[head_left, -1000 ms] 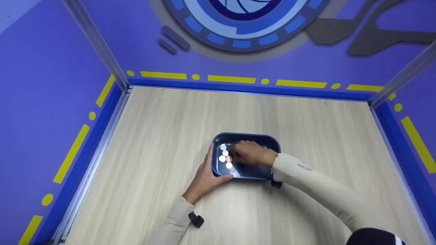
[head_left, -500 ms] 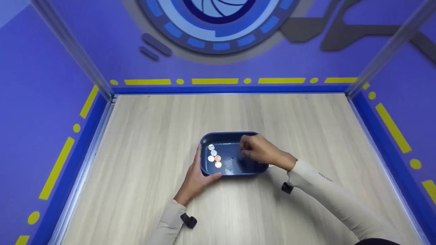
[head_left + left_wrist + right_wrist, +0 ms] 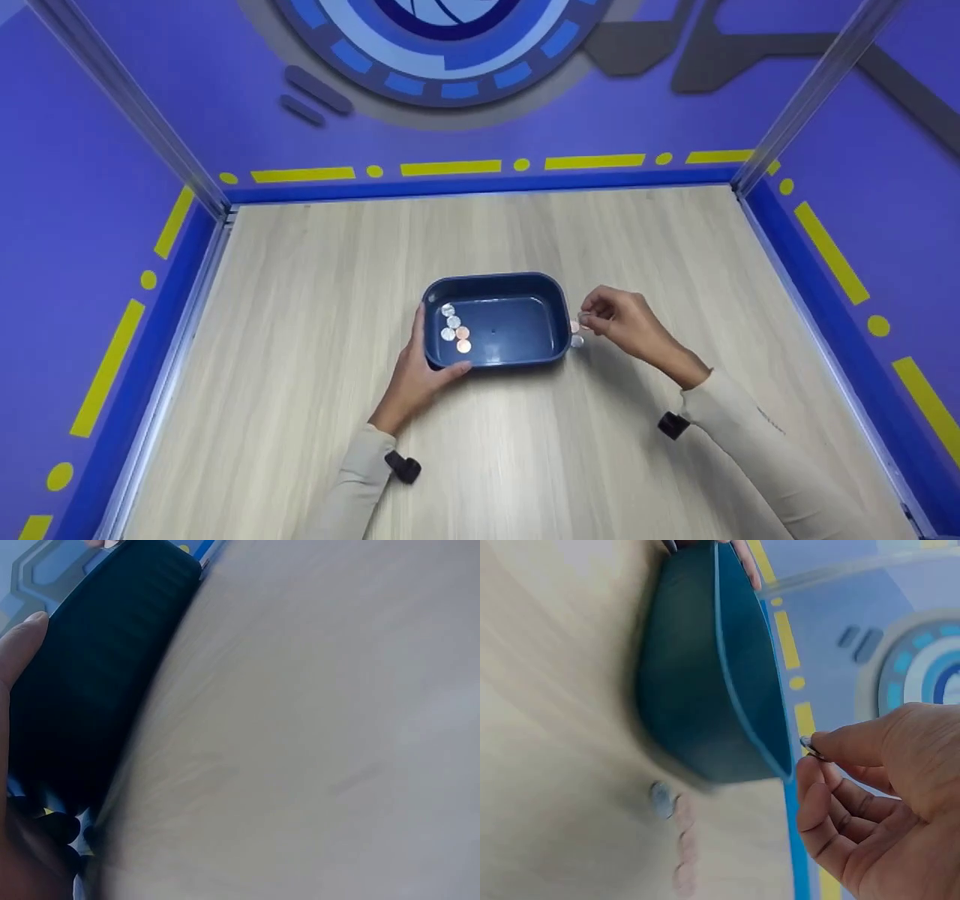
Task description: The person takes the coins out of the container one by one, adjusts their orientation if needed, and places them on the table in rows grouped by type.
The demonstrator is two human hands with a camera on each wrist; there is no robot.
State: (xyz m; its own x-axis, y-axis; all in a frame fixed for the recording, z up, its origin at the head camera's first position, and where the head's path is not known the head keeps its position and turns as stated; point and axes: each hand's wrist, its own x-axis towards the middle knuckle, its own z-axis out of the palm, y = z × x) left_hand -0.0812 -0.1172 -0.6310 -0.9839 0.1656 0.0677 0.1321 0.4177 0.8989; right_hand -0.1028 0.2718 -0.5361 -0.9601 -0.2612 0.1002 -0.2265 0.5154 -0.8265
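Observation:
A dark blue rectangular container (image 3: 517, 330) sits on the table in the head view. Inside its left end lie several coins, silver ones and copper ones (image 3: 463, 346). My left hand (image 3: 412, 375) holds the container's left side, thumb over the front rim and fingers along the wall; the left wrist view shows that thumb (image 3: 26, 645) against the dark wall. Right of the container, my right hand (image 3: 628, 324) pinches a silver coin (image 3: 810, 746) between thumb and forefinger. Below it, on the table beside the container, are a silver coin (image 3: 661, 799) and several copper coins (image 3: 686, 844).
The pale wood-grain table (image 3: 322, 300) is bounded by blue-purple panels with yellow dashes (image 3: 450, 167) at the back and both sides. Metal posts (image 3: 817, 97) stand at the back corners. A small black device is strapped at each wrist.
My right hand has moved from over the container to its right side and now has a silver coin in its fingers. The left hand keeps its hold; the head view has shifted.

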